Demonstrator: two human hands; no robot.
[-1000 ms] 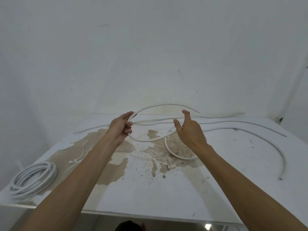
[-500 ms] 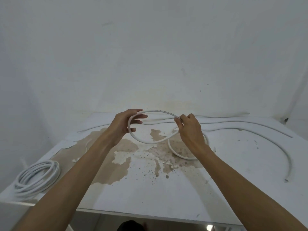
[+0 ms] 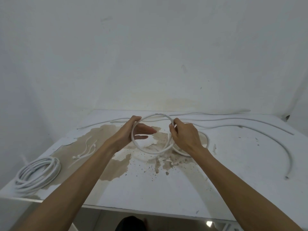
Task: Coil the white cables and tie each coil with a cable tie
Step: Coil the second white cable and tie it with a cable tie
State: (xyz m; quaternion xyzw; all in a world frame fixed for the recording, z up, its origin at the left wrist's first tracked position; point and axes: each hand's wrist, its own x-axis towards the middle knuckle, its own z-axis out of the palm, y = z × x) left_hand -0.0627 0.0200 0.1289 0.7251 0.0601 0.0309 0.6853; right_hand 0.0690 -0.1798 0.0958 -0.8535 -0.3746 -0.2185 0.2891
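Above the table's middle I hold a round loop of white cable (image 3: pixel 150 151). My left hand (image 3: pixel 131 132) grips the loop's left side, fingers stretched through it. My right hand (image 3: pixel 185 135) pinches the loop's right side at the top. The rest of this cable runs along the back of the table and curves down the right side to a free end (image 3: pixel 287 177). A finished coil of white cable (image 3: pixel 37 174) lies at the table's front left corner. Several white cable ties (image 3: pixel 86 151) lie on the stained patch to the left of my hands.
The white table (image 3: pixel 166 189) has a brown patch of peeled paint in its middle. A second thin cable (image 3: pixel 93 125) lies along the back left. White walls close the back and both sides. The table's front edge is just below my forearms.
My right hand has taken hold of the cable and brought it round to my left hand, closing a full loop. Both hands have moved slightly toward me.
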